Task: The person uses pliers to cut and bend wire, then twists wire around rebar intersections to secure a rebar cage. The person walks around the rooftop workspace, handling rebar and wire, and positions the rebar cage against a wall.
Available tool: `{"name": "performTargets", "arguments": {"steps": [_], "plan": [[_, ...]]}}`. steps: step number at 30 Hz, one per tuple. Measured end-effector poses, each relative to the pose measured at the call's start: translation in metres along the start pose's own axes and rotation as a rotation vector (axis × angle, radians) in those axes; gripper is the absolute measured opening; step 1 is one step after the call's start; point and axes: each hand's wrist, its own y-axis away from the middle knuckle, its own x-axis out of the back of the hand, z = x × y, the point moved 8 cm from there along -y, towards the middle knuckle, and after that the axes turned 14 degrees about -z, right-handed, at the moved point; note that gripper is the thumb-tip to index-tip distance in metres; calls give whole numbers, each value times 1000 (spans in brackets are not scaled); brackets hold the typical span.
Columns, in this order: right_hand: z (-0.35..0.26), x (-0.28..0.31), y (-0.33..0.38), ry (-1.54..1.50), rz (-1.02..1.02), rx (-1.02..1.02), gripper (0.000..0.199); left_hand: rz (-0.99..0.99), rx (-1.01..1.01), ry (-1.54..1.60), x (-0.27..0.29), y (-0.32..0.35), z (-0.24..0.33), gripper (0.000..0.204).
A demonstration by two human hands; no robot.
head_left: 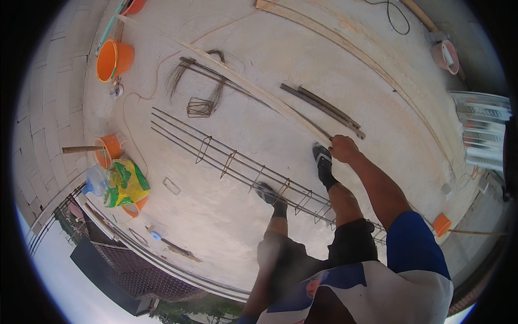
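Observation:
My right hand [343,148] is closed round the near end of a long pale wooden strip [253,88], which runs away to the upper left. Thin dark steel bars [229,83] lie beside and partly under that strip. My left hand [265,252] is by my left knee, smeared, and its fingers cannot be made out. A long rebar cage [232,156] of parallel bars with square stirrups lies across the floor, passing by my left shoe [265,191]. My right shoe [322,156] is on the cage's far side, near my right hand.
Bundled tie wire [175,81] and stacked stirrups [199,107] lie ahead. Two dark metal bars [324,110] are to the right. Orange buckets [123,58] and a yellow-green sack [127,183] stand at left. Long boards [345,40] lie at the far right; a loose stirrup [171,186] is nearer.

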Motion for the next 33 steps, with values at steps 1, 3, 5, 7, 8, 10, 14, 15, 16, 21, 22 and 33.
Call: {"name": "performTargets", "arguments": {"steps": [1, 3, 5, 7, 8, 10, 14, 15, 16, 21, 22, 33], "plan": [[7, 8, 30, 1, 11, 11, 28, 21, -18, -22, 2, 20, 9, 59], [25, 29, 86, 6, 41, 35, 30, -7, -94, -178, 14, 86, 56, 58], [39, 48, 143, 25, 60, 79, 31, -20, -154, -76, 8, 146, 64, 57], [67, 69, 201, -11, 156, 44, 31, -29, -239, 216, 11, 136, 23, 58], [74, 75, 230, -18, 193, 47, 31, 31, -227, 112, 15, 138, 10, 56], [94, 100, 286, -46, 272, 13, 32, 132, -243, 74, 23, 152, 4, 51], [147, 130, 383, -95, 349, -126, 38, 328, -359, 244, 53, 200, 6, 48], [158, 140, 406, -114, 358, -173, 40, 357, -369, 265, 61, 212, 15, 48], [177, 141, 420, -167, 392, -187, 42, 385, -378, 281, 66, 226, 18, 47], [235, 156, 468, -302, 446, -254, 49, 470, -424, 231, 89, 252, 56, 48], [240, 160, 476, -328, 449, -268, 50, 482, -413, 207, 93, 255, 68, 48], [318, 212, 499, -387, 366, -200, 47, 217, -381, 315, 129, 124, 166, 46]]}}
